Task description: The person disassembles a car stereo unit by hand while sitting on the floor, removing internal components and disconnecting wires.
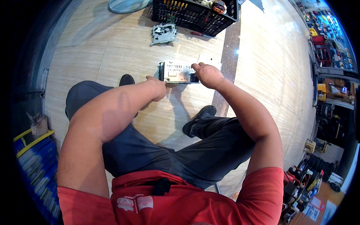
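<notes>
On the floor in front of me lies a metal-cased electronic unit, a silvery box with rows of slots on top and a dark panel along its left end. My left hand is at its near left corner, one finger stretched out and the others curled against the corner. Over the right part of the unit is my right hand, its fingers bent and pressed together. Whatever they pinch is too small or hidden to name. Beyond the unit sits a loose metal bracket plate with cut-outs.
A black plastic crate full of parts stands at the far side, with a red-handled screwdriver beside it. A pale round base is at the far left. Blue bins line the left; tools crowd a bench at right.
</notes>
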Action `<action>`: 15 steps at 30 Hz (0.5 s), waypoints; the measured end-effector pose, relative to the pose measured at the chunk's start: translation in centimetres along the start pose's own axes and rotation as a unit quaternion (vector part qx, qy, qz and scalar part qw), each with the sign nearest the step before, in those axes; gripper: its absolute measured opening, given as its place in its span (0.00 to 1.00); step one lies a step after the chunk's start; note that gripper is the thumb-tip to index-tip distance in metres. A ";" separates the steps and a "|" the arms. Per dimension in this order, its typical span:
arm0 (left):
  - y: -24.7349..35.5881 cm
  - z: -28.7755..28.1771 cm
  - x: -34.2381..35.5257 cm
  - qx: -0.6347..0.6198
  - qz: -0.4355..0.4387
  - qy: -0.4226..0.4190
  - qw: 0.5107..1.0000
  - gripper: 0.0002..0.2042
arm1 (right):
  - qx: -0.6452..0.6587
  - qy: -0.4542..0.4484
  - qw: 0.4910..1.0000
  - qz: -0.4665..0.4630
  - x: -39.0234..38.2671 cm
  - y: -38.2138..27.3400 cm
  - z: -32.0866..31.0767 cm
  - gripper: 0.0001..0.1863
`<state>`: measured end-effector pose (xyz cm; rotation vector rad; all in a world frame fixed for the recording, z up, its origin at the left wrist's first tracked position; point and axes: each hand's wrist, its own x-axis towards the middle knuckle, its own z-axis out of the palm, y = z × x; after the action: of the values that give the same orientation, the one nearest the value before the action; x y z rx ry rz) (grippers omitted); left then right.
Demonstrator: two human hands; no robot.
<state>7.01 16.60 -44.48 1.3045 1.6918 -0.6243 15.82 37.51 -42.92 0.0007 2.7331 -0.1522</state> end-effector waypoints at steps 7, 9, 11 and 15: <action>-0.1 0.6 0.8 0.005 -0.003 0.013 1.000 0.26 | 0.026 0.020 0.999 -0.042 -0.1 0.2 0.2 0.13; 0.0 0.4 1.1 0.002 -0.018 -0.013 1.000 0.25 | 0.030 0.012 0.999 -0.028 -0.1 -0.3 -0.2 0.13; -0.1 0.4 0.9 -0.006 -0.013 -0.010 1.000 0.25 | 0.023 -0.015 1.000 0.015 -0.1 -0.7 -0.7 0.13; 0.0 0.0 0.9 -0.004 -0.003 0.000 1.000 0.23 | 0.014 -0.009 1.000 0.009 -0.1 -0.4 -0.5 0.15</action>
<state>7.00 17.03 -45.23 1.2932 1.6972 -0.6209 15.72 37.18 -42.34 0.0330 2.7127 -0.1847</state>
